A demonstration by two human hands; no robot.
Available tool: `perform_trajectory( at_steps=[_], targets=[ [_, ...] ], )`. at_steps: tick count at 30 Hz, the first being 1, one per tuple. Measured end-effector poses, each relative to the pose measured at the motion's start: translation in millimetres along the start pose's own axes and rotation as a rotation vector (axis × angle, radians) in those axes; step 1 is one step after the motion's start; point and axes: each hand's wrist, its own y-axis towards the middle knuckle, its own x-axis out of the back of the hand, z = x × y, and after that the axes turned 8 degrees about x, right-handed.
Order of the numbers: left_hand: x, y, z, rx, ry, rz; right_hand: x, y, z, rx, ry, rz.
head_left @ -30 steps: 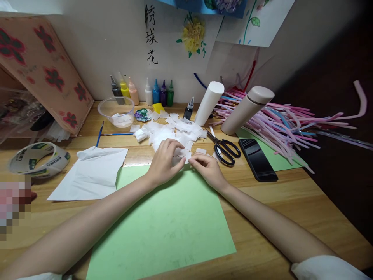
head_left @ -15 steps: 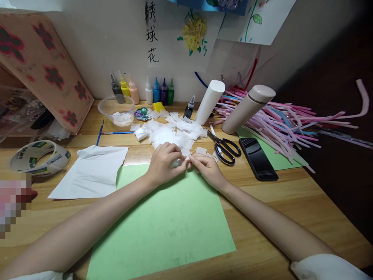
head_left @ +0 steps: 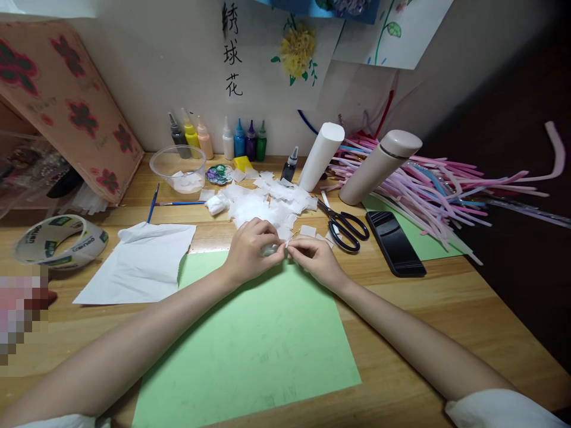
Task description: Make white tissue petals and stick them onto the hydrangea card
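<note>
My left hand (head_left: 250, 249) and my right hand (head_left: 314, 258) meet just above the far edge of a green paper sheet (head_left: 254, 345). Both are closed in a pinch on one small white tissue piece (head_left: 282, 242) held between their fingertips. Right behind them lies a heap of several white tissue squares (head_left: 267, 202) on the wooden desk (head_left: 446, 309). One loose square (head_left: 307, 230) rests just beyond my right hand.
Black scissors (head_left: 345, 229) and a black phone (head_left: 395, 244) lie to the right, beside two cylinders (head_left: 377, 166) and a spread of pink strips (head_left: 446, 184). A white sheet (head_left: 143, 264), tape roll (head_left: 57, 241), paintbrush (head_left: 154, 202), plastic bowl (head_left: 178, 169) and paint bottles (head_left: 241, 142) fill the left and back.
My left hand lifted off the tissue heap and curled into a pinch. Both hands now hold one tissue piece together, slightly nearer to me.
</note>
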Motion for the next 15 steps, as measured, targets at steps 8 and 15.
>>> perform_trajectory(
  at_steps=[8, 15],
  targets=[
    [0.4, -0.5, -1.5, -0.018, 0.011, 0.054, -0.1, 0.7, -2.7, 0.003, -0.011, -0.026],
    [1.9, 5.4, 7.2, 0.298, -0.104, -0.131, -1.0, -1.0, -5.1, -0.03, -0.065, -0.077]
  ],
)
